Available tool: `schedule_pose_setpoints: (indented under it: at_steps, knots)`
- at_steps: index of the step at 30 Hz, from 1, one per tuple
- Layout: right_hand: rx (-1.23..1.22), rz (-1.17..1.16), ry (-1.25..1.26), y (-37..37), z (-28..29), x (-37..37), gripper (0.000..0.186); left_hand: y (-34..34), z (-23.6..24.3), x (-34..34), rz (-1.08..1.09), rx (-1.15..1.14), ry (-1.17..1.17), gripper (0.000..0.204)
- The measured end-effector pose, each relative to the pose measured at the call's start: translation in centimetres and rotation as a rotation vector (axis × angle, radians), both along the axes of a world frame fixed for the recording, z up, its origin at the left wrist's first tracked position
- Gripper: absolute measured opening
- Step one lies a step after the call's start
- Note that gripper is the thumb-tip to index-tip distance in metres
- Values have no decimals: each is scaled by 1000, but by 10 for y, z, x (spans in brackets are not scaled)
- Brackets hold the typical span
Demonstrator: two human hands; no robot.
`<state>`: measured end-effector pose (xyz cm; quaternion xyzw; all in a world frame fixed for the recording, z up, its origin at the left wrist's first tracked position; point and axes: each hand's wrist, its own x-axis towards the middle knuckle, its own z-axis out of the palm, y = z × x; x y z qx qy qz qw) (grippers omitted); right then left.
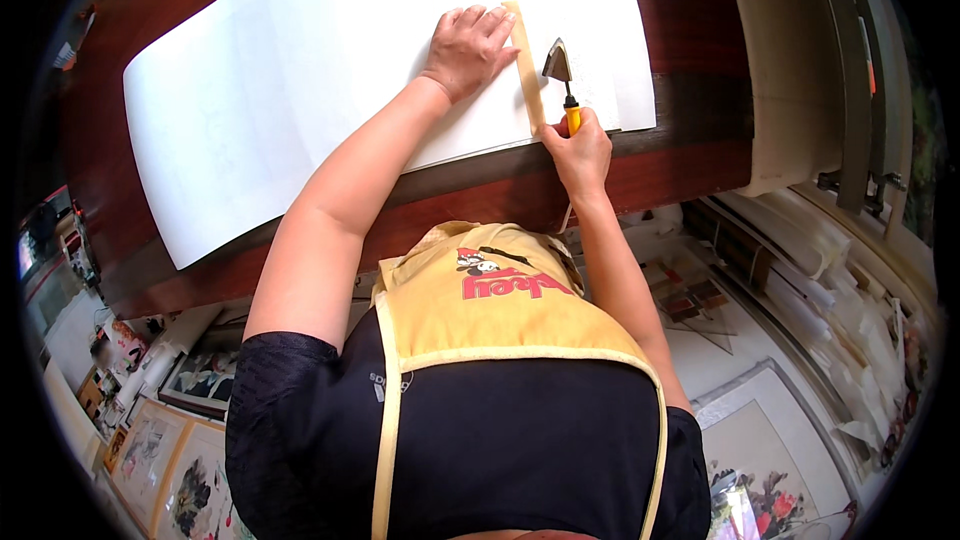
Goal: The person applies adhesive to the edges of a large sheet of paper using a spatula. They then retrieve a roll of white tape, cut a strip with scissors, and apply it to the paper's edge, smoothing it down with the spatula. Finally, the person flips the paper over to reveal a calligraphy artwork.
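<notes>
My left hand (470,45) lies on a large white paper sheet (300,90), fingers apart, its fingertips and thumb against a narrow pale wooden strip (525,68) that runs toward the table's near edge. My right hand (578,148) grips the yellow handle of a trowel-like tool with a triangular metal blade (557,62), which stands over the paper just right of the strip. My right thumb is at the strip's lower end. Whether the blade touches the paper I cannot tell.
The dark red table (690,30) curves round the sheet, with a beige board (775,60) at the right. Below and beside it are framed paintings (150,450), rolled paper (830,300) and assorted clutter at both sides. My yellow apron (510,330) is near the table's front edge.
</notes>
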<state>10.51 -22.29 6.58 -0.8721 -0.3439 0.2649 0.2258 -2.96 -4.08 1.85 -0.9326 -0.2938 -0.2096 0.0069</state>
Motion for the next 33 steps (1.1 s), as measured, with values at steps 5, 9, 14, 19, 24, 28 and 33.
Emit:
schedule_pose_setpoints:
  at_steps: [5,9,14,19,24,28,33]
  knots:
    - [-9,0,14,0,1,1,31,-2,-1,-2,-5,-19,9,47]
    - [-3,0,22,0,1,1,33,-1,-6,-3,7,-9,32,49]
    - [-9,-7,46,-1,2,3,34,-1,-7,-3,6,-6,35,50]
    - [-21,-8,63,0,4,3,34,-2,-6,-3,15,0,61,52]
    - [-26,-5,42,1,6,4,34,-13,4,-5,51,-77,135,67]
    - [-41,-9,43,1,5,4,34,-21,12,-3,79,-144,234,82]
    - [-43,0,41,1,2,4,34,-22,10,-3,99,-171,308,95]
